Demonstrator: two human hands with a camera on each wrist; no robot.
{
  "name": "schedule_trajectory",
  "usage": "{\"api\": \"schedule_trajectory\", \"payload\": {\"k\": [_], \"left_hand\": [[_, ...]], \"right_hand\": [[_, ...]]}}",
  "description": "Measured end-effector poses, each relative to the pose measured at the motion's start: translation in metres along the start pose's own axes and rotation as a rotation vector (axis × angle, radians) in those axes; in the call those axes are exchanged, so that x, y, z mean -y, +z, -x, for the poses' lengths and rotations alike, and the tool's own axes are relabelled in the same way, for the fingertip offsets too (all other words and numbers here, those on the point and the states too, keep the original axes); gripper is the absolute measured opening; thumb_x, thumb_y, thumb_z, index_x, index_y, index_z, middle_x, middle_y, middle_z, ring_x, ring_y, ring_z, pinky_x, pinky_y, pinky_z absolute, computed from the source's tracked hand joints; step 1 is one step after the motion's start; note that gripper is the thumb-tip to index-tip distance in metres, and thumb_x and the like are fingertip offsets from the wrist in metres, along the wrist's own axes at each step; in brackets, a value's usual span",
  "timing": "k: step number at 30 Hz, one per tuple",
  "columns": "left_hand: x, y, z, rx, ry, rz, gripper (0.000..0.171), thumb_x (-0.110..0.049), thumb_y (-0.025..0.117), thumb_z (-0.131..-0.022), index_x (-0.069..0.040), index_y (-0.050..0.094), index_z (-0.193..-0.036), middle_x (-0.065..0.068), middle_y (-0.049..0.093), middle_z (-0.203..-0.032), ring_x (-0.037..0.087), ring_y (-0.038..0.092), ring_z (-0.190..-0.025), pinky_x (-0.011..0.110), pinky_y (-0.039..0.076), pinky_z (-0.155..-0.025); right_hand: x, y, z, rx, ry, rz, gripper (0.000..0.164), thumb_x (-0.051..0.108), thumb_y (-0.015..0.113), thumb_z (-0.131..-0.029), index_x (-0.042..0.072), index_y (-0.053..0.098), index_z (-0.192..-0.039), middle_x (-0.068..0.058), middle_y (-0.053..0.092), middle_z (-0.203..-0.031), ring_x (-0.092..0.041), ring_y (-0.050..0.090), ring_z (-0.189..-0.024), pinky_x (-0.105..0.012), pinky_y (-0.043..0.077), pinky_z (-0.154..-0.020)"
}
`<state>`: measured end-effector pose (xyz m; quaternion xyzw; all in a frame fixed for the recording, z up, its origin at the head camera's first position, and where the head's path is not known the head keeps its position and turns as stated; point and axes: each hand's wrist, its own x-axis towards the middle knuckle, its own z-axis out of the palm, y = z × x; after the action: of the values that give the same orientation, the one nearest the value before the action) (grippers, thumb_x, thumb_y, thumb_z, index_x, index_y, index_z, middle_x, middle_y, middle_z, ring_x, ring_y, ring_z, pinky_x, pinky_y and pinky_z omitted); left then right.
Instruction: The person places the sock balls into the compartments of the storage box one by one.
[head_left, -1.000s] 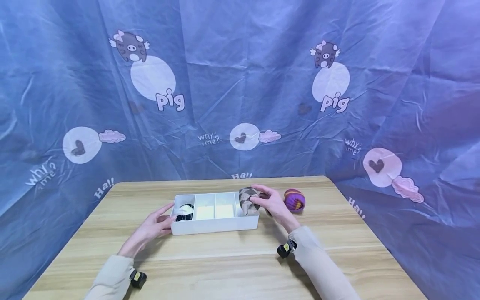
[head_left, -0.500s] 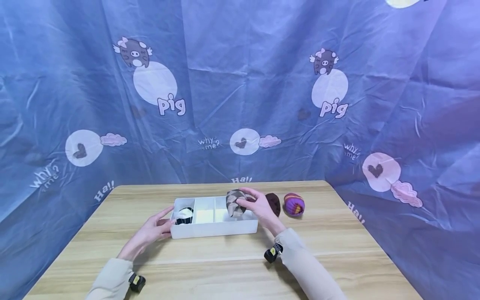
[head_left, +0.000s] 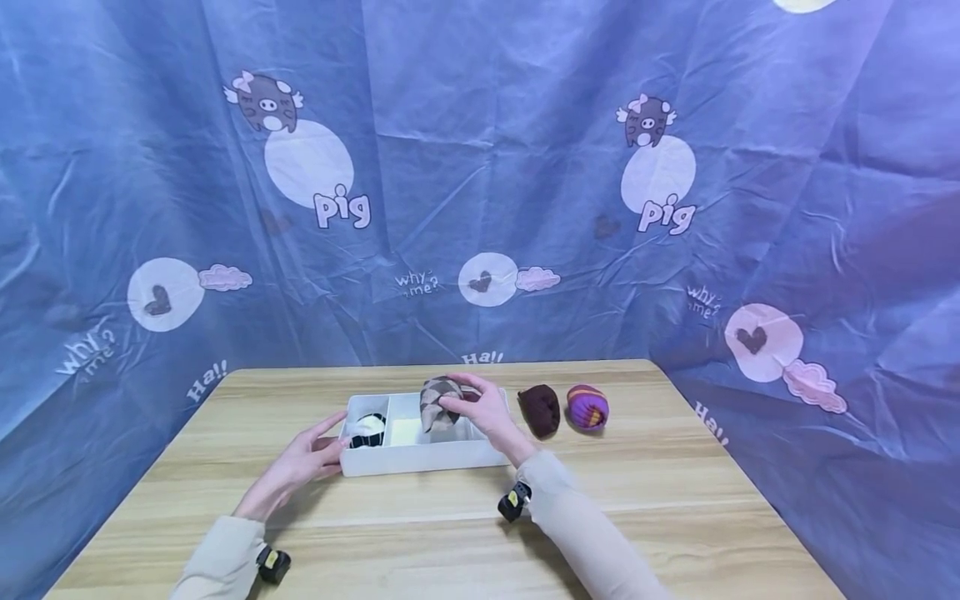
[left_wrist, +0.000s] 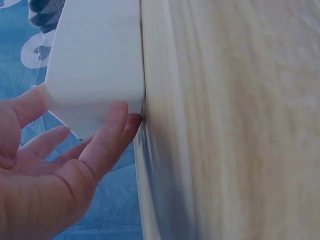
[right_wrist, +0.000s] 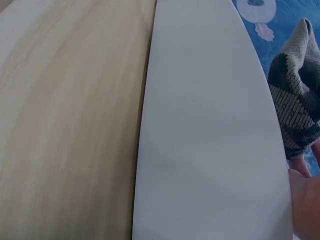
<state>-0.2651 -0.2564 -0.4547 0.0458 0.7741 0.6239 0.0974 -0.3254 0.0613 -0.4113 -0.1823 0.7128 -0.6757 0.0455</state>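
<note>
A checkered grey-and-beige rolled sock is pinched between the thumb and fingers of my right hand, over the middle compartments of a white divided box. Its knit shows up close at the right edge of the right wrist view, where only part of the right hand appears. My left hand touches the box's left end with fingers fairly straight; the left wrist view has fingertips against the white wall. A black-and-white rolled sock lies in the leftmost compartment.
Right of the box, on the wooden table, lie a dark brown rolled sock and a purple one with orange stripes. A blue printed curtain hangs behind and around the table.
My right hand has carried the checkered sock leftward from the box's right end to above its middle, uncovering the dark brown sock. The left hand stays at the box's left end.
</note>
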Motion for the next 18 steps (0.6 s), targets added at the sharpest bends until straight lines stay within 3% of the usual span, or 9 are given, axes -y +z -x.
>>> {"api": "schedule_trajectory", "payload": {"k": [13,18], "left_hand": [[0.002,-0.001,0.001,0.002,0.004,-0.002,0.067,-0.016,0.053,-0.102,-0.004,0.016,-0.156,0.04,0.044,-0.138,0.033,0.06,-0.116,0.046,0.053,-0.1],[0.002,-0.001,0.0,-0.001,0.003,-0.012,0.067,-0.017,0.053,-0.102,-0.005,0.016,-0.157,0.04,0.042,-0.14,0.034,0.059,-0.118,0.046,0.052,-0.101]], "right_hand": [[0.001,0.04,-0.011,-0.003,-0.043,0.118,0.049,0.009,0.077,-0.084,0.0,0.061,-0.129,-0.021,0.063,-0.127,-0.031,0.062,-0.113,-0.022,0.055,-0.08],[-0.018,0.048,-0.028,-0.009,-0.05,0.138,0.049,0.012,0.079,-0.082,0.005,0.063,-0.128,-0.014,0.064,-0.128,-0.03,0.062,-0.114,-0.025,0.057,-0.084]]}}
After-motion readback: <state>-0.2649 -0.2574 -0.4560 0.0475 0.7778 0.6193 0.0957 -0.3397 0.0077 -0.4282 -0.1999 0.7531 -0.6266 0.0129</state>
